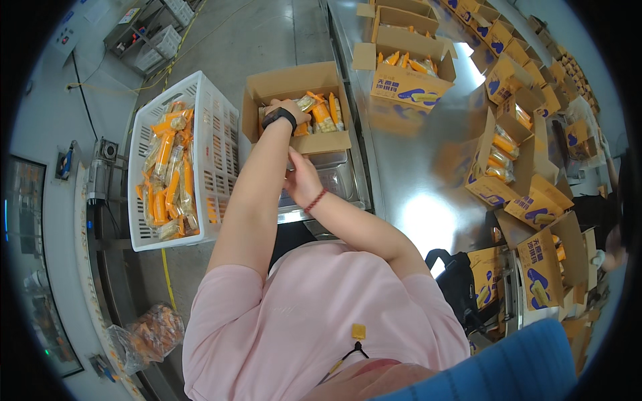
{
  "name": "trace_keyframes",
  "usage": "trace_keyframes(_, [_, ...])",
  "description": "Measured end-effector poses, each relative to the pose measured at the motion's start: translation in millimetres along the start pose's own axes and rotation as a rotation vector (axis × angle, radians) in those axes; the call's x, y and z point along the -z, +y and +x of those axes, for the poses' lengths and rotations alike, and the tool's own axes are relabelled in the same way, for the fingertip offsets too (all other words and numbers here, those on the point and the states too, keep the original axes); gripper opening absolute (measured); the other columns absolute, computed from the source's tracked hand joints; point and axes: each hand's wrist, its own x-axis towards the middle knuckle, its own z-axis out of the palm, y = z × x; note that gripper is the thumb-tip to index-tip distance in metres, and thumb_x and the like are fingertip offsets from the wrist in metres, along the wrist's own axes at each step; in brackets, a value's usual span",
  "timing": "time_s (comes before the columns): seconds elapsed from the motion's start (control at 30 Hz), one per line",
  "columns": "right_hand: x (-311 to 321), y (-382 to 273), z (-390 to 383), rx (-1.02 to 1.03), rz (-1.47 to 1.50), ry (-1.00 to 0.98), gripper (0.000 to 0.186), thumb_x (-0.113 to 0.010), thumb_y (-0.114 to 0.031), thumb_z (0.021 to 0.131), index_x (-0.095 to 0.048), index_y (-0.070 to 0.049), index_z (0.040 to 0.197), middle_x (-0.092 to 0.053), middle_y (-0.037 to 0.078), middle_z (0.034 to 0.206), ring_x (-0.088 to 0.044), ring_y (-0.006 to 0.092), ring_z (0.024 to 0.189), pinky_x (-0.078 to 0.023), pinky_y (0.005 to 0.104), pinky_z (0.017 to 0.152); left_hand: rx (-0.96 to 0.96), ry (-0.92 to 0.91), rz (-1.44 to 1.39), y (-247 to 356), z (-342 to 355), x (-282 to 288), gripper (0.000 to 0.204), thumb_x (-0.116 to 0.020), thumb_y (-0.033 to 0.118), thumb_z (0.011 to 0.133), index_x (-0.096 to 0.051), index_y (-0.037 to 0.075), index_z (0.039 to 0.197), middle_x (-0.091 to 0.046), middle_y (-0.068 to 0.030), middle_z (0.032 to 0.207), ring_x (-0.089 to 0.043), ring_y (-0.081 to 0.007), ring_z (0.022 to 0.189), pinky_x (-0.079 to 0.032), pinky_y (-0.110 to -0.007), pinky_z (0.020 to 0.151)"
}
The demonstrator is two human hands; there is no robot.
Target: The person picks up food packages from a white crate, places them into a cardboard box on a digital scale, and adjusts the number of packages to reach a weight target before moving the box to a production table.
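Observation:
My left hand [287,112], with a black watch on the wrist, reaches into an open cardboard box [324,140] among orange-and-clear wrapped snack packets [324,115]; its fingertips are hidden. My right hand [301,175], a red braided bracelet on its wrist, is just below the box's front edge, partly behind my left forearm, so its grip is unclear. The box sits over a steel tray [338,180]. Directly left stands a white slatted plastic crate [221,134] heaped with similar packets [167,174].
A steel table [408,167] on the right holds many open printed cartons [411,90] with packets. Another person's arm [612,247] shows at the far right. A bagged brown bundle [150,337] lies lower left, beside machinery [107,167]. White crates [160,50] stand farther back.

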Motion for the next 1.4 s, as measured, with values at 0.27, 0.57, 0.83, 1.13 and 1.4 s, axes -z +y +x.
trace_keyframes(0.27, [68.8, -31.6, -47.2, 0.024, 0.116, -0.040, 0.091, -0.057, -0.032, 0.088, 0.015, -0.017, 0.141, -0.030, 0.010, 0.121, -0.040, 0.0373, 0.119, -0.041, 0.0547, 0.095, -0.523, 0.472, -0.737, -114.5, -75.4, 101.0, 0.032, -0.065, 0.025, 0.074, -0.061, 0.000, 0.094, -0.064, -0.0102, 0.079, -0.061, -0.0183, 0.067, -0.050, -0.032, 0.065])
trace_keyframes(0.57, [38.7, -52.2, -36.3, 0.171, 0.021, 0.025, 0.062, -0.056, -0.043, 0.086, -0.030, -0.009, 0.131, -0.026, 0.012, 0.135, -0.034, 0.0309, 0.123, -0.031, 0.0506, 0.101, -0.034, 0.709, -0.533, -351.5, -87.2, 70.2, 0.044, -0.067, 0.028, 0.072, -0.060, -0.002, 0.104, -0.063, -0.0197, 0.097, -0.061, -0.0307, 0.087, -0.048, -0.038, 0.077])
trace_keyframes(0.83, [19.6, -58.2, 15.4, 0.206, 0.130, 0.078, 0.029, -0.045, -0.006, 0.089, -0.041, 0.004, 0.116, -0.051, 0.019, 0.112, -0.054, 0.0354, 0.103, -0.047, 0.0513, 0.086, 0.232, 0.740, -0.056, -315.2, -84.1, 28.6, 0.062, -0.065, 0.043, 0.072, -0.054, -0.001, 0.115, -0.044, -0.0247, 0.127, -0.044, -0.0371, 0.116, -0.036, -0.040, 0.098])
trace_keyframes(1.13, [148.4, -174.3, 4.2, 0.709, 0.011, 0.298, 0.023, -0.049, -0.006, 0.085, -0.049, 0.000, 0.107, -0.059, 0.014, 0.098, -0.059, 0.0253, 0.095, -0.051, 0.0409, 0.077, 0.070, 0.754, -0.180, -311.2, -98.2, 27.5, 0.057, -0.070, 0.031, 0.074, -0.051, -0.001, 0.117, -0.049, -0.0232, 0.121, -0.045, -0.0379, 0.112, -0.037, -0.042, 0.097])
trace_keyframes(1.4, [122.1, -300.5, -112.6, 0.898, -1.379, 0.578, 0.036, -0.062, -0.021, 0.082, -0.050, -0.001, 0.110, -0.061, 0.016, 0.085, -0.059, 0.0334, 0.079, -0.047, 0.0433, 0.067, -0.049, 0.794, -0.110, -367.2, -67.0, 8.5, 0.064, -0.070, 0.035, 0.075, -0.049, -0.002, 0.123, -0.048, -0.0247, 0.123, -0.043, -0.0372, 0.115, -0.033, -0.040, 0.100])
